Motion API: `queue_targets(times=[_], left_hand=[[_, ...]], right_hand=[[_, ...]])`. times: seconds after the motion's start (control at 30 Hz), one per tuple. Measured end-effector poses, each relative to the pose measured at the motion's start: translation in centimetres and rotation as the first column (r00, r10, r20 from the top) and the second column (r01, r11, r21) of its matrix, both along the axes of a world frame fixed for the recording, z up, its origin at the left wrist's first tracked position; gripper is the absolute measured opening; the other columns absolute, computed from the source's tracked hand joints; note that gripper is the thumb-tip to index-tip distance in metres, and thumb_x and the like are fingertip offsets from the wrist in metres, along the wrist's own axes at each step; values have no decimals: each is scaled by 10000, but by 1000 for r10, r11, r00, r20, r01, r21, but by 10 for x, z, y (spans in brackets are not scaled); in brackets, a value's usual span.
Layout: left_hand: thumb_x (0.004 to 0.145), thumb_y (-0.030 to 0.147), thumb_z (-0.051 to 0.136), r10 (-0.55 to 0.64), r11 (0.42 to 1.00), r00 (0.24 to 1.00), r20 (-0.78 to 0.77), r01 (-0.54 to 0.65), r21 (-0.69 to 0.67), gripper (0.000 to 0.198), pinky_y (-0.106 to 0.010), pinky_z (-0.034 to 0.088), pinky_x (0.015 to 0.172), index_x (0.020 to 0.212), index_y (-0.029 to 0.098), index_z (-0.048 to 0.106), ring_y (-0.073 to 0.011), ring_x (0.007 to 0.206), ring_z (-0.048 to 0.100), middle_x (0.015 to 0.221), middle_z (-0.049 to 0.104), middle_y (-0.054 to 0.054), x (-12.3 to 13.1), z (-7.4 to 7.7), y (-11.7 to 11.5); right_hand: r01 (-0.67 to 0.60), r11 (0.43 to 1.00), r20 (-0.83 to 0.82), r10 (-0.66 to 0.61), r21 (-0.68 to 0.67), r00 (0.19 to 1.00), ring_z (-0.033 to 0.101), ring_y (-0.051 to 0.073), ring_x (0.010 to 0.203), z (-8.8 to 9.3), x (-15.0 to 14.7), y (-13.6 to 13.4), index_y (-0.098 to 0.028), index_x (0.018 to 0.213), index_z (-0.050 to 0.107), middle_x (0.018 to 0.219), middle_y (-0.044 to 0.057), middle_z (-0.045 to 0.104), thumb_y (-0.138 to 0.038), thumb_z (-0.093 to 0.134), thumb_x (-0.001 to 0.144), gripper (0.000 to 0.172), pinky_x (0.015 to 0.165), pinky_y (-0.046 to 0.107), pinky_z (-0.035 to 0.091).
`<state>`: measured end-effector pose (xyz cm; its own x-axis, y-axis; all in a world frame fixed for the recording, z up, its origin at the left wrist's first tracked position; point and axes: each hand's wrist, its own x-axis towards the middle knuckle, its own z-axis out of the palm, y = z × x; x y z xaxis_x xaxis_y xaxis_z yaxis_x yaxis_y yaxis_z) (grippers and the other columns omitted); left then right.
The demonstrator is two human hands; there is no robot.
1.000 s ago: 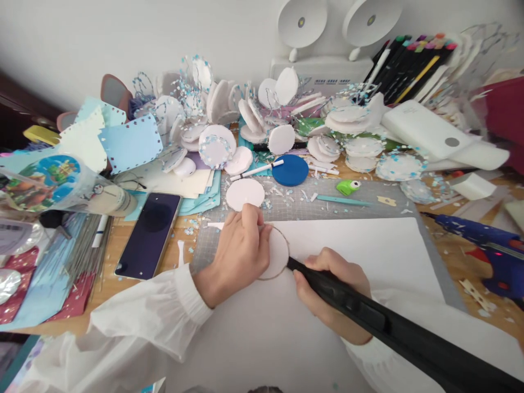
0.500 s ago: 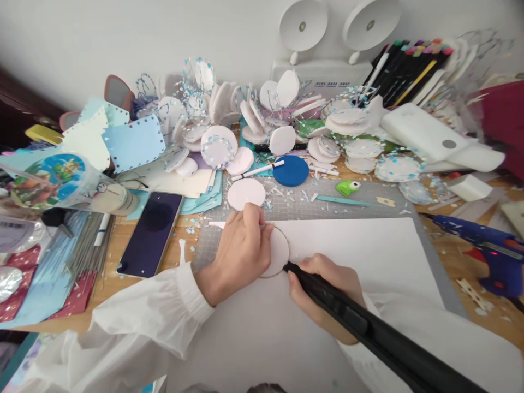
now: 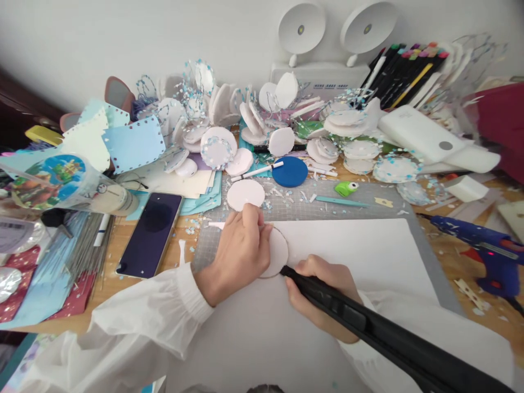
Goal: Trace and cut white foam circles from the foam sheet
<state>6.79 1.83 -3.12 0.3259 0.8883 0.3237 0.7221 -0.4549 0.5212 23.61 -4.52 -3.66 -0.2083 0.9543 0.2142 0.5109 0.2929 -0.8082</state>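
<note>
Where left hand (image 3: 241, 245) rests, white disc (image 3: 278, 253) partly beneath, black tool (image 3: 347, 311) alongside

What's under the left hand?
Part of a brown-outlined white circle and the white sheet around it. The circle's right side shows; its left side, covered by the left hand, can't be seen.

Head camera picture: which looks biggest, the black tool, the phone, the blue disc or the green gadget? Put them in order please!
1. Black tool, running out of the picture
2. Phone
3. Blue disc, partly covered by a pen
4. Green gadget
</note>
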Motion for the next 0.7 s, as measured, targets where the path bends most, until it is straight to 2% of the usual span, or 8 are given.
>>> queue_targets(times=[0.17, 0.3, 0.4, 0.53, 0.6, 0.7], left_hand=[[892, 180, 406, -2, 1000, 1000, 12, 2, -15, 128, -328, 384, 637, 852, 228, 294, -196, 688, 480, 764, 521, -22, 0, 1, 1], [904, 184, 382, 14, 999, 998, 64, -11, -50, 119, -325, 378, 628, 842, 228, 291, -187, 668, 458, 758, 494, -20, -2, 2, 2], [912, 195, 377, 14, 997, 995, 100, -6, -80, 95, -332, 380, 643, 855, 222, 306, -188, 688, 456, 782, 490, -28, -4, 2, 3], [918, 214, 387, 10, 984, 984, 180, 22, -178, 56, -335, 392, 678, 896, 215, 336, -188, 746, 483, 848, 515, -42, -6, 2, 4], [927, 219, 381, 3, 969, 973, 230, 54, -241, 27, -327, 399, 682, 925, 212, 354, -183, 758, 500, 850, 522, -36, -8, 3, 5], [941, 207, 353, -43, 949, 960, 275, 126, -289, 61, -319, 419, 703, 983, 208, 397, -174, 774, 529, 861, 546, -32, -13, 6, 8]], right_hand=[[-2, 1000, -26, 2, -15, 1000, 349, 55, 420, 3, 2, 2, -213, 659, 408, 495, -81, 439, -205, 602, 758, 218, 417, 162, 345], [-5, 996, 21, 7, -91, 1000, 421, 56, 425, 4, 1, 5, -211, 724, 474, 529, -74, 514, -203, 613, 755, 142, 434, 162, 362], [-28, 984, -33, 22, -174, 999, 442, 60, 431, 1, 5, 5, -222, 796, 482, 547, -84, 519, -217, 626, 768, 147, 441, 166, 358], [-54, 974, -80, 37, -219, 996, 443, 68, 446, -2, 7, 2, -225, 818, 483, 583, -74, 532, -237, 627, 779, 150, 456, 186, 358], [-17, 977, -99, -4, -210, 995, 424, 73, 435, 1, 6, 1, -224, 795, 483, 559, -73, 513, -240, 618, 782, 137, 443, 198, 344], [167, 981, -180, -182, -96, 967, 435, 93, 444, 4, 10, 5, -223, 745, 488, 550, -54, 507, -240, 620, 766, 135, 440, 226, 337]])
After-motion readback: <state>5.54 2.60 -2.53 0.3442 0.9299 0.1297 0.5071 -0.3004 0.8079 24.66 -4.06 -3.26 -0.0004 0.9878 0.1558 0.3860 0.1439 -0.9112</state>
